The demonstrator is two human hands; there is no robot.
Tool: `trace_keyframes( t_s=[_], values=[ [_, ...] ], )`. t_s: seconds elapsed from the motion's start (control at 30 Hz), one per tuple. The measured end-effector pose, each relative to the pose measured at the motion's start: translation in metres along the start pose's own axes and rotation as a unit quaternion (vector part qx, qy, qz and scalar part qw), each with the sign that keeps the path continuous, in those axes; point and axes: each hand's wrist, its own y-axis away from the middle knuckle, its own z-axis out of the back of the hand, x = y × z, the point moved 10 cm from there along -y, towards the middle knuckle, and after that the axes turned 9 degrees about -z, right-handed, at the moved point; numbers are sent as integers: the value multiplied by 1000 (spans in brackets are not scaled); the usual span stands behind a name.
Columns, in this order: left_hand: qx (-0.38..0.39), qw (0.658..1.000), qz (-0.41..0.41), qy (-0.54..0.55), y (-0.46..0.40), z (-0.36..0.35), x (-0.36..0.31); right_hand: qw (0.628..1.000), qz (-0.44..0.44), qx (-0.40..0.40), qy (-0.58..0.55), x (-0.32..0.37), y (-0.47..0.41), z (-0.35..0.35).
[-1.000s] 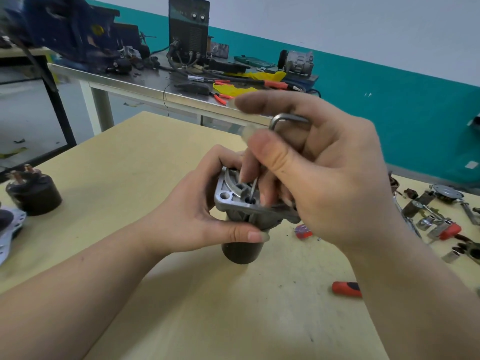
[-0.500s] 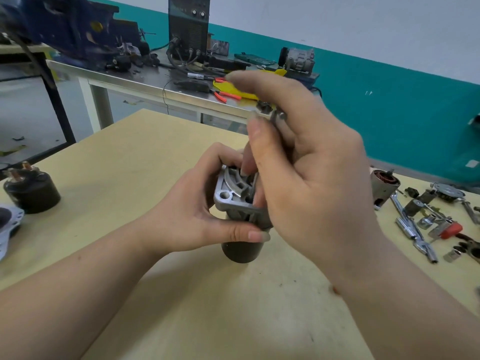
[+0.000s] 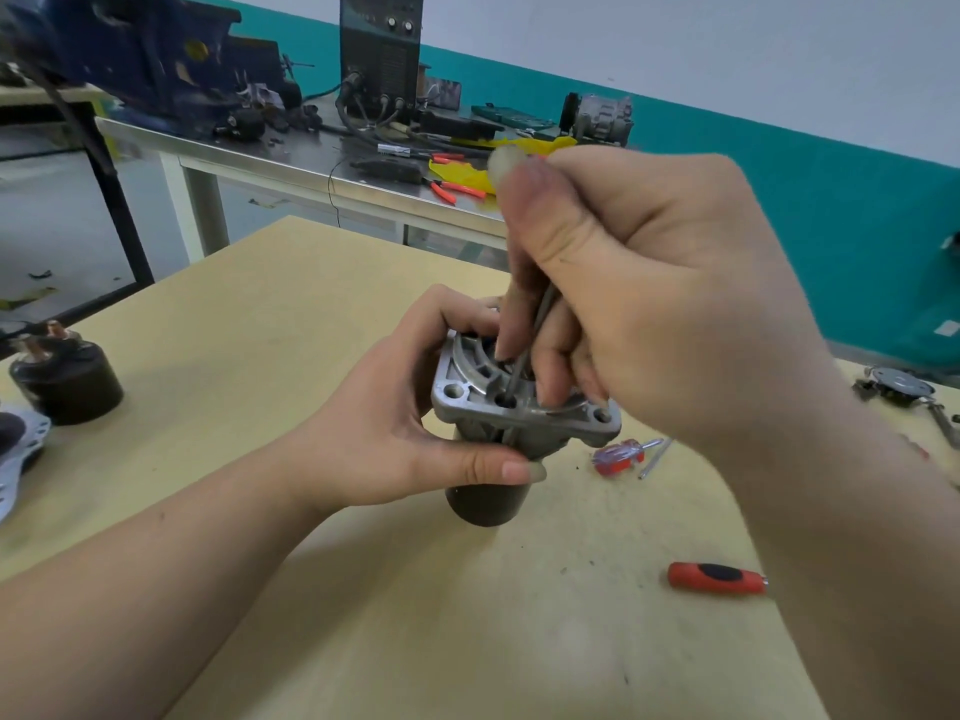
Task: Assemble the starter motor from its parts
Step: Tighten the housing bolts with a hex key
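The starter motor stands upright on the wooden table [image 3: 260, 314], its dark cylindrical body [image 3: 485, 504] below a silver aluminium end housing [image 3: 467, 392]. My left hand [image 3: 395, 423] grips the housing from the left, thumb across its front. My right hand [image 3: 639, 304] is above it, fingers curled round a thin metal hex key [image 3: 524, 356]. The key's tip goes down into a hole in the top of the housing. Most of the key is hidden inside my fist.
A black solenoid [image 3: 65, 379] and a silver bracket [image 3: 18, 454] lie at the left edge. A small red screwdriver [image 3: 621, 457] and a red-handled tool [image 3: 717, 578] lie to the right, with loose metal parts [image 3: 901, 389] at the far right. A cluttered steel bench [image 3: 291, 158] stands behind.
My right hand has turned with the hex key over the housing; the key's bent end, seen above my fingers before, is now hidden. My left hand and the motor have stayed put.
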Motion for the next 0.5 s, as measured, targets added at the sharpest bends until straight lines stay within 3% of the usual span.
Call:
trace_keyframes(
  t_s=[0.1,0.17,0.27,0.4,0.5],
  values=[
    [2,1000,6,8,1,0,2,977,19,-142,158,7,11,5],
    [5,1000,12,13,2,0,4,968,19,-184,167,10,16,8],
    [-1,1000,24,17,1,0,4,972,1,-181,149,10,15,11],
    [-17,1000,17,-2,0,1,1,946,17,-190,262,17,16,1],
    [-33,999,28,11,1,5,4,992,-13,-77,103,7,8,-5]
  ],
)
